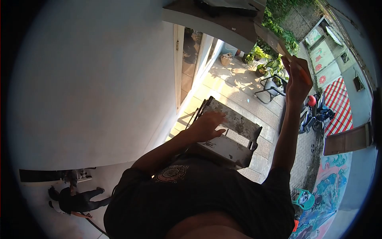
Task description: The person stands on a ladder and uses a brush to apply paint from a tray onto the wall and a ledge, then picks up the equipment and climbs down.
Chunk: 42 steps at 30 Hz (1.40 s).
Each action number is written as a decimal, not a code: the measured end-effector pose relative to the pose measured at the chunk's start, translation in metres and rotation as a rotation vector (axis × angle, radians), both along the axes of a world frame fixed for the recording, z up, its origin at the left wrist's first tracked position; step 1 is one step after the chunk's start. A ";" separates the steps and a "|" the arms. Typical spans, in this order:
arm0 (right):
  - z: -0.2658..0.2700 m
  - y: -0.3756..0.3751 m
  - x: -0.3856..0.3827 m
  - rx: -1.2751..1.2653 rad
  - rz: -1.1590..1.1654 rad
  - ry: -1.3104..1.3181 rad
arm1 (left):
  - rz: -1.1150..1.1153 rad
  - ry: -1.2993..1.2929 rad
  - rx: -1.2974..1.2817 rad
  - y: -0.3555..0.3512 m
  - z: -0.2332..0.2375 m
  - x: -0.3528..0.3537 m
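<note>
My right hand (298,81) is raised at the upper right, with its fingers closed round an orange-handled tool (304,74). The tool's flat end points up and left, near the edge of an overhead slab (244,32). Lower down, in front of my body, my left hand (209,125) is over the worn top of a stepladder (234,119). Its thumb stands apart from the other fingers, and nothing shows in its grasp. Whether that hand touches the ladder top cannot be told. Another worn ladder step (229,149) lies nearer my shirt.
A pale wall (95,87) fills the left side, beside a glass door (190,59). Below are a chair (273,88), potted plants (262,71), a motorcycle (308,119) and a teal chair (304,199). Another person (79,201) is at the lower left.
</note>
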State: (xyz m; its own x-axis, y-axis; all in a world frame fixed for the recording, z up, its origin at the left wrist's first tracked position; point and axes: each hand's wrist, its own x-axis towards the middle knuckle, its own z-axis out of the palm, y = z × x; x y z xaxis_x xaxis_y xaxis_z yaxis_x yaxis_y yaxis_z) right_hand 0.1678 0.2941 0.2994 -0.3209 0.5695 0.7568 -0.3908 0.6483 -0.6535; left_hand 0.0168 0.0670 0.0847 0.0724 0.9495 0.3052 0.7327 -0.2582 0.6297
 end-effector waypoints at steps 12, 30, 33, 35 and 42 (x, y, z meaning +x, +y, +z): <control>0.061 0.119 -0.178 0.582 -0.309 -0.216 | 0.000 -0.065 -0.014 0.000 0.005 -0.001; 0.020 0.167 -0.235 0.477 -0.134 -0.359 | -0.012 -0.049 0.004 0.000 0.004 -0.001; 0.019 0.173 -0.232 0.448 -0.181 -0.447 | -0.003 -0.050 -0.007 0.000 0.005 -0.002; 0.019 0.172 -0.229 0.416 -0.161 -0.463 | -0.005 -0.050 -0.015 0.001 0.004 -0.002; 0.014 0.177 -0.227 0.561 -0.086 -0.478 | 0.011 -0.067 -0.040 -0.001 0.011 -0.001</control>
